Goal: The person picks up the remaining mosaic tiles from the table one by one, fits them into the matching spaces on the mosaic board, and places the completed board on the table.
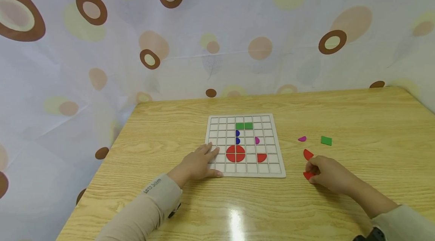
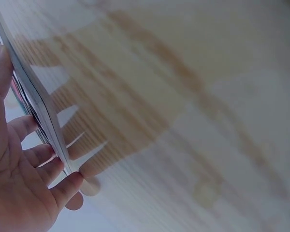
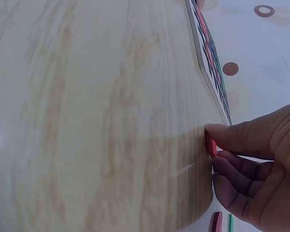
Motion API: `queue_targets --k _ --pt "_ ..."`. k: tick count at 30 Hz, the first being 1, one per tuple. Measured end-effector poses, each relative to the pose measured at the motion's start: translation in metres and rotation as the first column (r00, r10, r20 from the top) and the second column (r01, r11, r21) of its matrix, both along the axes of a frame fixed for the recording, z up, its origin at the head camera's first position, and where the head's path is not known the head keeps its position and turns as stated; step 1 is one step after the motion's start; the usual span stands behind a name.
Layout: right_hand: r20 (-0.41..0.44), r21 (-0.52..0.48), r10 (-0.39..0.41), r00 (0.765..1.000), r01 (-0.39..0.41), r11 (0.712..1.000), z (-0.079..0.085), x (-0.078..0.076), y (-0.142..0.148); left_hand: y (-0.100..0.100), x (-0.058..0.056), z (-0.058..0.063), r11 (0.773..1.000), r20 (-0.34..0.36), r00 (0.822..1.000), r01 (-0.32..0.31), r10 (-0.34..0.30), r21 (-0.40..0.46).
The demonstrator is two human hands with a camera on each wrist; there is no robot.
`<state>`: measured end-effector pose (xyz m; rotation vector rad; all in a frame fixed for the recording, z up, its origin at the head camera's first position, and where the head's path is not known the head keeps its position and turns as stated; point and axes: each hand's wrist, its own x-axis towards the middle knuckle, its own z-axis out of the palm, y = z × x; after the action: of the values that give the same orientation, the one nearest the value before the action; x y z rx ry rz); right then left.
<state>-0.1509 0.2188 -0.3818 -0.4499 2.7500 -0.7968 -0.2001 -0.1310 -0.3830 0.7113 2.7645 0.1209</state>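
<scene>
A white grid board [image 1: 279, 169] lies on the wooden table. My left hand [image 1: 200, 162] rests on its left edge with the fingers spread and the thumb at the near edge. My right hand [image 1: 327, 173] pinches a red quarter-circle tile [image 1: 307, 175] between thumb and fingertips, right of the board; the tile also shows in the right wrist view [image 3: 211, 145]. Just beyond those fingers lies another red quarter-circle tile [image 1: 307, 154]. On the board, red quarters form a circle [image 1: 231, 157], with one separate red quarter [image 1: 261, 157], green tiles [image 1: 249, 125], blue half-circles [image 1: 238, 141] and a magenta half-circle [image 1: 257, 141].
Farther back on the right of the table [image 1: 163, 131] lie a loose magenta half-circle tile [image 1: 302, 139] and a green rectangular tile [image 1: 326, 141]. A patterned curtain [image 1: 231, 71] hangs behind the table's far edge and along its left side.
</scene>
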Motion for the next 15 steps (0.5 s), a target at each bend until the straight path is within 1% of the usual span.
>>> queue_targets --k 15 --pt "-0.009 -0.004 -0.044 0.999 0.044 0.999 -0.0038 0.0022 0.0002 0.0006 -0.0001 -0.0013 1.000 0.015 1.000 -0.006 0.006 -0.005"
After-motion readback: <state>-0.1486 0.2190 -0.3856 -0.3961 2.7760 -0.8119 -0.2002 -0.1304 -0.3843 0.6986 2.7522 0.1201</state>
